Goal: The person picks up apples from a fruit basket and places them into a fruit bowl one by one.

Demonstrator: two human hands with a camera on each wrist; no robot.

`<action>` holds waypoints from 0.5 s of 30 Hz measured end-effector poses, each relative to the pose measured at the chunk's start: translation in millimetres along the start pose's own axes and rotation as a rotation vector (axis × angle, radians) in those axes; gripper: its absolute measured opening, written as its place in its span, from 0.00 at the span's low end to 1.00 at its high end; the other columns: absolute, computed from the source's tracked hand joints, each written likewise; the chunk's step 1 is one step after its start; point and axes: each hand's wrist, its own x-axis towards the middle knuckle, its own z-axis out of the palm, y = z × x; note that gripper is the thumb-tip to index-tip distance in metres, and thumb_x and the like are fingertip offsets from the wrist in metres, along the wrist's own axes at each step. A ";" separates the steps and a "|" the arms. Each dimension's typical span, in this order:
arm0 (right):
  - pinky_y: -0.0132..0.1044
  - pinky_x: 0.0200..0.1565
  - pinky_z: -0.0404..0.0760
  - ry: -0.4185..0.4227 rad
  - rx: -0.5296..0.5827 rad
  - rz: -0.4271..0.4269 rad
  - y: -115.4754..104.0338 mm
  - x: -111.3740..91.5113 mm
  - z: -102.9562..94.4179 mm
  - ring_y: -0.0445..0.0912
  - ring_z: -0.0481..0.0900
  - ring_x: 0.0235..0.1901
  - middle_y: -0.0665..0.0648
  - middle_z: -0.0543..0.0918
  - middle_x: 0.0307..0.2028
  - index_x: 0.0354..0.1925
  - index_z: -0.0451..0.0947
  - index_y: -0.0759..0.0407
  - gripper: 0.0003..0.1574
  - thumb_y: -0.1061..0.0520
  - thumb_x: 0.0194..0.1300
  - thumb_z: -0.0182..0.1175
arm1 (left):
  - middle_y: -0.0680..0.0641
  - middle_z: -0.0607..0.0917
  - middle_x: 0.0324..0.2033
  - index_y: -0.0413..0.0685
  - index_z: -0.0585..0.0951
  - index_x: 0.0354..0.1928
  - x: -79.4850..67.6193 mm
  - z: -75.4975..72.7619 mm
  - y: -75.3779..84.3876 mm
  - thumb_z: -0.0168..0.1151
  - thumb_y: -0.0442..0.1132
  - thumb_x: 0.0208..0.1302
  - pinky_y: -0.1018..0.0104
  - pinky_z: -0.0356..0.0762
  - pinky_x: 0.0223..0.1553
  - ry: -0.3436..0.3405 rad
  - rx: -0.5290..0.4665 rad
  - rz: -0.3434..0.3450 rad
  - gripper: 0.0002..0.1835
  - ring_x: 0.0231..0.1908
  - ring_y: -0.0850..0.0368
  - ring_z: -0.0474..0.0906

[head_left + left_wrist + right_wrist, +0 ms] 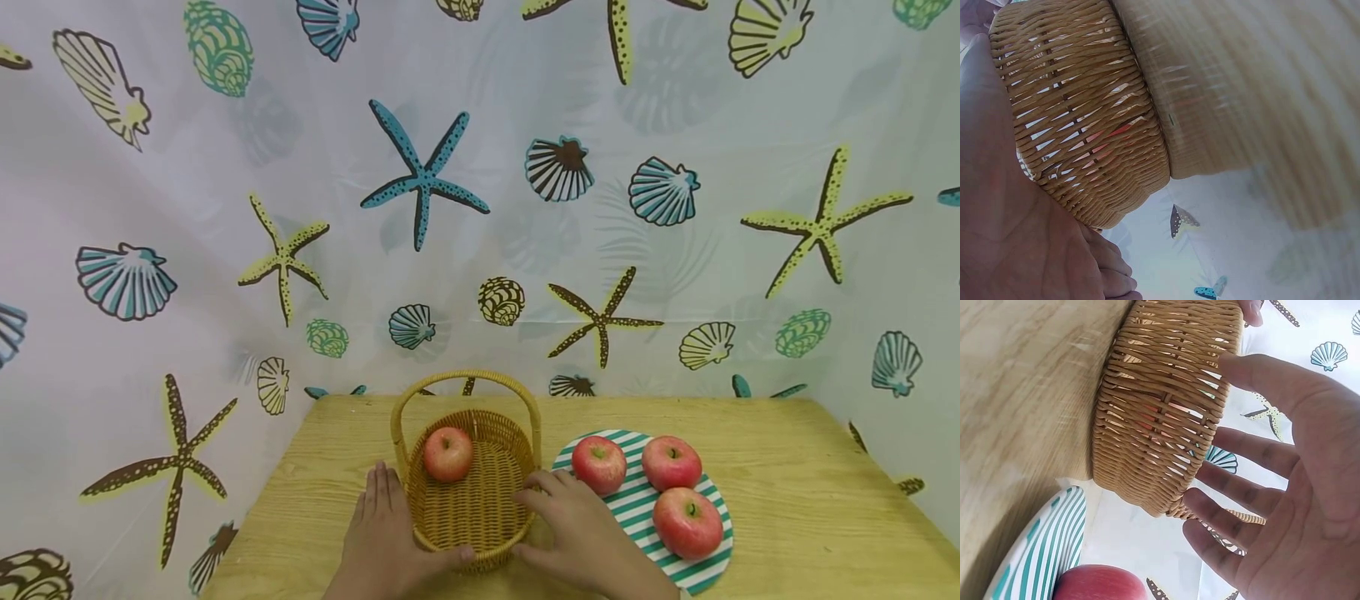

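Note:
A round wicker basket (472, 517) with a tall arched handle stands on the wooden table. Inside it, toward the back left, lies one red apple (448, 454). My left hand (386, 533) rests along the basket's left side, its fingers straight and its thumb reaching over the near rim. At the right side is my right hand (570, 533), fingers spread and slightly bent, fingertips right at the rim. The right wrist view shows the right thumb (1247, 370) touching the woven wall. In the left wrist view, the left palm (1016, 244) lies against the basket's upper edge.
Right of the basket, a round green-and-white striped plate (636, 508) holds three red apples (687, 523). The wooden tabletop (810, 500) extends to the right. A white curtain (480, 242) printed with shells and starfish surrounds the table at the back and sides.

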 end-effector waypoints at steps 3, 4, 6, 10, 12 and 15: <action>0.46 0.55 0.84 -0.009 0.018 0.004 -1.2 1.6 -1.8 0.43 0.80 0.53 0.44 0.84 0.54 0.55 0.87 0.45 0.30 0.39 0.55 0.79 | 0.20 0.51 0.79 0.20 0.53 0.79 0.0 -0.3 -0.2 0.59 0.93 0.40 0.31 0.60 0.77 0.000 -0.002 -0.002 0.87 0.81 0.24 0.49; 0.46 0.55 0.84 -0.010 0.026 0.004 -1.6 2.1 -2.3 0.42 0.80 0.53 0.44 0.84 0.54 0.55 0.87 0.44 0.29 0.39 0.56 0.79 | 0.20 0.51 0.79 0.19 0.53 0.79 -0.2 -0.6 -0.2 0.59 0.93 0.40 0.31 0.60 0.77 0.001 -0.002 -0.002 0.87 0.81 0.24 0.49; 0.45 0.55 0.84 -0.009 0.039 0.002 -2.4 3.3 -3.0 0.41 0.80 0.53 0.43 0.83 0.54 0.54 0.87 0.44 0.27 0.39 0.58 0.78 | 0.20 0.51 0.79 0.19 0.53 0.79 -0.6 -1.1 0.0 0.59 0.93 0.40 0.32 0.60 0.77 0.001 0.000 -0.003 0.87 0.81 0.24 0.49; 0.43 0.54 0.84 -0.001 0.063 -0.008 -3.7 6.3 -3.4 0.40 0.80 0.52 0.42 0.84 0.54 0.54 0.88 0.46 0.24 0.39 0.63 0.75 | 0.19 0.50 0.79 0.19 0.53 0.78 -1.5 -2.3 0.9 0.59 0.93 0.40 0.31 0.60 0.77 0.000 -0.002 -0.004 0.87 0.81 0.24 0.49; 0.43 0.54 0.84 0.000 0.067 -0.012 -4.1 8.0 -3.1 0.39 0.80 0.52 0.43 0.84 0.53 0.54 0.88 0.47 0.24 0.39 0.64 0.73 | 0.20 0.50 0.79 0.19 0.53 0.79 -1.6 -2.8 1.6 0.59 0.93 0.40 0.31 0.59 0.77 -0.005 -0.007 -0.006 0.87 0.81 0.24 0.49; 0.44 0.54 0.85 0.002 0.078 -0.019 -4.5 10.8 -1.3 0.40 0.81 0.52 0.43 0.84 0.54 0.54 0.88 0.48 0.25 0.37 0.67 0.71 | 0.20 0.49 0.80 0.20 0.52 0.79 -1.3 -3.0 2.2 0.59 0.94 0.39 0.32 0.58 0.77 -0.013 -0.015 -0.009 0.87 0.82 0.25 0.48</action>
